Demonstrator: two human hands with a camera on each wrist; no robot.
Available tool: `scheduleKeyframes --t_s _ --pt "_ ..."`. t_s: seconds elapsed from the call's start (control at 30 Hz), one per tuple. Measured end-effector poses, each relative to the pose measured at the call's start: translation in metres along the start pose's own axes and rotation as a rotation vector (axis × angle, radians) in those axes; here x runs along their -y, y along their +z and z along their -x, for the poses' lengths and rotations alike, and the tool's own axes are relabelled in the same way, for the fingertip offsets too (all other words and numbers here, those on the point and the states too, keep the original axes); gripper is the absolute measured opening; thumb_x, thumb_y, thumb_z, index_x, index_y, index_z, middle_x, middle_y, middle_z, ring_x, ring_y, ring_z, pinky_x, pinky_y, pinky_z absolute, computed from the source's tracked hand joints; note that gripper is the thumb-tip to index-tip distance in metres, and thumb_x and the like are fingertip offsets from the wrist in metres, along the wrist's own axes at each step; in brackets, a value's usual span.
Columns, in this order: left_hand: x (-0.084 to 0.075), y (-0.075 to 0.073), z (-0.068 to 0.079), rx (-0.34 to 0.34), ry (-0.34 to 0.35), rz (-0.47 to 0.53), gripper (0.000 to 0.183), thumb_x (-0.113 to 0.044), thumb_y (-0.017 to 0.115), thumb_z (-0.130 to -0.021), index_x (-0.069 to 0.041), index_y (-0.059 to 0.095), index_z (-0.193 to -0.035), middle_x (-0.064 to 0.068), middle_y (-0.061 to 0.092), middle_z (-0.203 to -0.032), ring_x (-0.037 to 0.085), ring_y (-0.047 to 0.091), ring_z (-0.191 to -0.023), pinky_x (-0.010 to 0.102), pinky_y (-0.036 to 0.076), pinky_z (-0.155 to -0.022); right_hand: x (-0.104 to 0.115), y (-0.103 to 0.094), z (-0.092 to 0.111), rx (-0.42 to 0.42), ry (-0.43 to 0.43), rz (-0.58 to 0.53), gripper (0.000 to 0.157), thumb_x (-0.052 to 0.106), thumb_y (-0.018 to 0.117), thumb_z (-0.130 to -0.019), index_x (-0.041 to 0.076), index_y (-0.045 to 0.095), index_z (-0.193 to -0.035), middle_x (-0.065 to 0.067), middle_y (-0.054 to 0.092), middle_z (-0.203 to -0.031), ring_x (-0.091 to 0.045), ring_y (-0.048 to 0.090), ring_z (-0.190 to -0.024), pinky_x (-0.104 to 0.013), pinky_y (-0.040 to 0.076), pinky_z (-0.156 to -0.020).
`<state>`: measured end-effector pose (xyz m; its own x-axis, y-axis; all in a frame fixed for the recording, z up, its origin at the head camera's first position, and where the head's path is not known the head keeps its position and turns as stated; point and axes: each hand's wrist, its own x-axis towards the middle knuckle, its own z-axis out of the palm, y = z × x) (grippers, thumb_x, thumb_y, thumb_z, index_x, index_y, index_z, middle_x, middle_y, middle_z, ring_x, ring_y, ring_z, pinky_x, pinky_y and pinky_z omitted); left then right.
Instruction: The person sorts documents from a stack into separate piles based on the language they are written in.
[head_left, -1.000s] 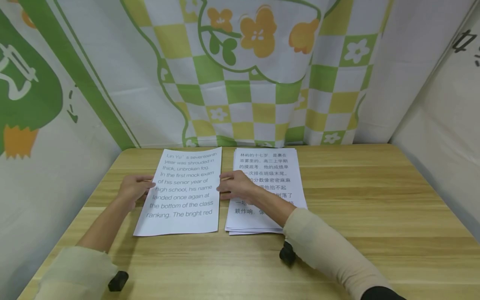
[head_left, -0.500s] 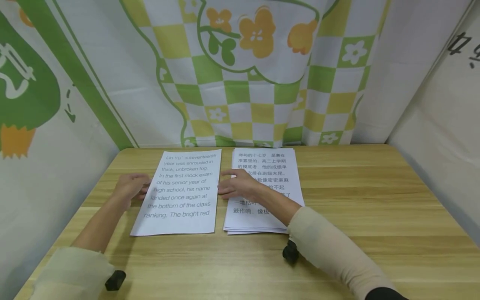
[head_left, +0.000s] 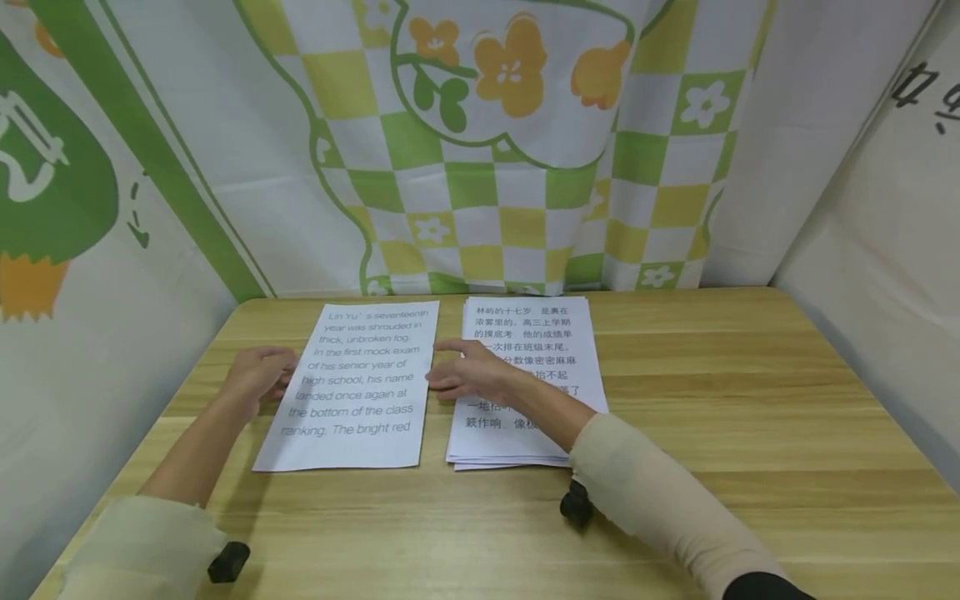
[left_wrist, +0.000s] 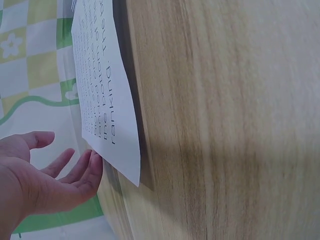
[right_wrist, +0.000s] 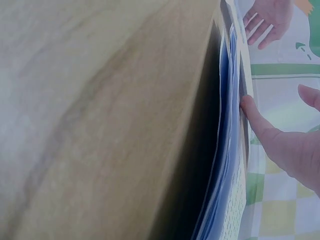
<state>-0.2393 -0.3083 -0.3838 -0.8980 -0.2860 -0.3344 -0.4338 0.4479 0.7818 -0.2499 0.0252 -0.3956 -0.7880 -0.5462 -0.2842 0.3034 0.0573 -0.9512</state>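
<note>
A white sheet with printed English text lies on the left half of the table. My left hand is at its left edge; in the left wrist view, the fingertips of this hand touch the edge from the side, with the thumb apart. My right hand reaches over a stack of paper with Chinese print, partly hiding the text. Its fingertips are at the English sheet's right edge. In the right wrist view, this hand has its fingers spread and grips nothing.
The wooden table reaches to a curtain with green and yellow checks at the back. Pale printed walls stand at both sides. Black wrist devices sit under the sleeves.
The English sheet has slid slightly to the left and lies flatter. Both hands have shifted a little left with it. The Chinese-print stack stays in place.
</note>
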Motion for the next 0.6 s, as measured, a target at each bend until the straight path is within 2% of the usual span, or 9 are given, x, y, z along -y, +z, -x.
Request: scheduleKeyframes --t_s 0.27,0.4,0.5,0.6 --pt "0.002 -0.001 0.0 0.001 -0.002 -0.015 0.057 -0.021 0.05 -0.105 0.009 0.039 -0.153 0.018 0.058 -0.122 0.021 0.055 -0.098 0.026 0.057 -0.078 -0.001 0.002 0.0 -0.01 0.004 0.008 0.077 0.001 0.066 -0.094 0.0 0.027 -0.161 -0.031 0.056 -0.14 -0.042 0.06 -0.129 -0.045 0.056 -0.105" --pt "0.0 0.0 0.003 -0.013 0.032 -0.062 0.058 -0.022 0.049 -0.105 0.009 0.039 -0.153 0.03 0.05 -0.14 0.036 0.053 -0.118 0.042 0.055 -0.098 0.001 -0.001 0.004 -0.013 -0.007 0.044 0.075 0.001 0.065 -0.095 0.001 0.028 -0.161 -0.032 0.058 -0.138 -0.044 0.061 -0.127 -0.046 0.057 -0.103" --pt "-0.006 0.006 0.009 -0.01 0.075 -0.092 0.057 -0.023 0.047 -0.106 0.009 0.039 -0.153 0.035 0.041 -0.152 0.045 0.045 -0.132 0.052 0.047 -0.109 0.003 -0.006 0.011 -0.021 -0.045 0.17 0.067 0.002 0.066 -0.096 0.0 0.037 -0.157 -0.029 0.063 -0.133 -0.042 0.065 -0.121 -0.045 0.061 -0.098" --pt "-0.017 0.017 0.016 0.015 0.123 -0.094 0.055 -0.021 0.047 -0.106 0.01 0.042 -0.151 0.035 0.043 -0.151 0.045 0.048 -0.131 0.05 0.05 -0.107 0.005 -0.015 0.021 -0.039 -0.108 0.354 0.056 0.005 0.069 -0.097 -0.003 0.049 -0.148 -0.023 0.068 -0.125 -0.033 0.07 -0.111 -0.04 0.064 -0.09"
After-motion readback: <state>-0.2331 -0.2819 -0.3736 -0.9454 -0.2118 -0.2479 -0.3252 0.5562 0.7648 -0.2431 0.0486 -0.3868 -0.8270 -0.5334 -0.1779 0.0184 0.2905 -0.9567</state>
